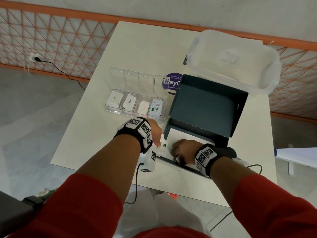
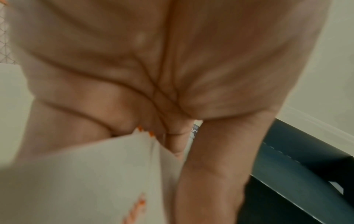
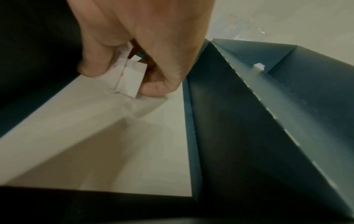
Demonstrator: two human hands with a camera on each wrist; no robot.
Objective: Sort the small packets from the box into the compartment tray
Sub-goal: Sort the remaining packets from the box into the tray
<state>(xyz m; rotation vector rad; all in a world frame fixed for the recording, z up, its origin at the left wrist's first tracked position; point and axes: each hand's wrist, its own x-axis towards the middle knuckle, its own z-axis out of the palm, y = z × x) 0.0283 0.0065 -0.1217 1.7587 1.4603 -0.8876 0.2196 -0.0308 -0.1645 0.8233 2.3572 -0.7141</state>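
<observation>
The dark teal box (image 1: 202,117) stands open on the white tabletop (image 1: 96,138), its lid folded back and its white floor showing. Inside the box, at its near left corner, the right hand (image 1: 183,150) curls its thumb and fingers around a few small white packets (image 3: 130,78), one of them with a red mark. Just outside the box's left wall, the left hand (image 1: 155,133) pinches a small bundle of white packets (image 1: 162,146); one shows a green mark in the head view, and the left wrist view shows orange print on another (image 2: 95,174).

The clear compartment tray (image 1: 135,100) sits to the left of the box and beyond the left hand, its lid raised. Its four compartments each hold packets: farthest from the box a stack labelled Sugar (image 1: 115,100), next Pepper (image 1: 129,102), then a packet with red print (image 1: 143,107), and nearest the box one labelled Stevia (image 1: 157,108).

Beyond the box lies a translucent plastic container (image 1: 231,59), and a purple round sticker (image 1: 172,83) shows between the tray and the box.
</observation>
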